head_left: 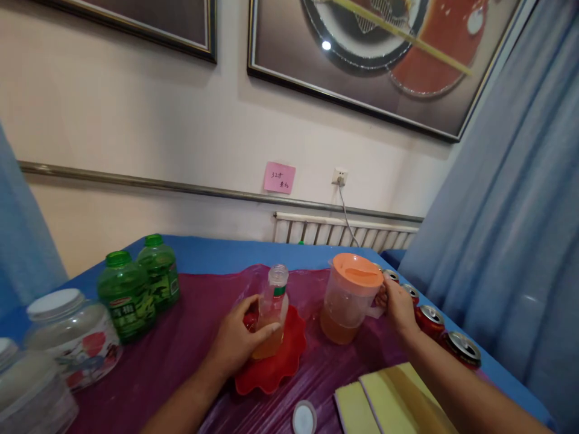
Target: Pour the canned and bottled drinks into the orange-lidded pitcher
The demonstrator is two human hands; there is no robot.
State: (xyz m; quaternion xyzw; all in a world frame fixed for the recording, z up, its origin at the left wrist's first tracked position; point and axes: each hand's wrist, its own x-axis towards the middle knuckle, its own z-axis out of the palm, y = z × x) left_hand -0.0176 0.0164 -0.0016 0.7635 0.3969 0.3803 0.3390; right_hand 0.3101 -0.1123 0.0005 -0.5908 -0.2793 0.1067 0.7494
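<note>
My left hand [239,337] is wrapped round a clear bottle [274,307] with no cap on its mouth and some amber liquid low inside. The bottle is over a red scalloped dish [289,355]; I cannot tell whether it touches the dish. To the right, my right hand [394,301] grips the handle of a clear plastic pitcher [346,304]. An orange lid covers the pitcher, which is upright and partly filled with amber liquid. In front of the dish lies a round white cap [304,418].
Green bottles [126,295] and white-lidded jars [72,337] stand at the left. Several drink cans [429,322] line the right edge. A folded yellow cloth [389,401] lies at the front on the purple plastic sheet [203,313]. Behind the table is a radiator [325,228].
</note>
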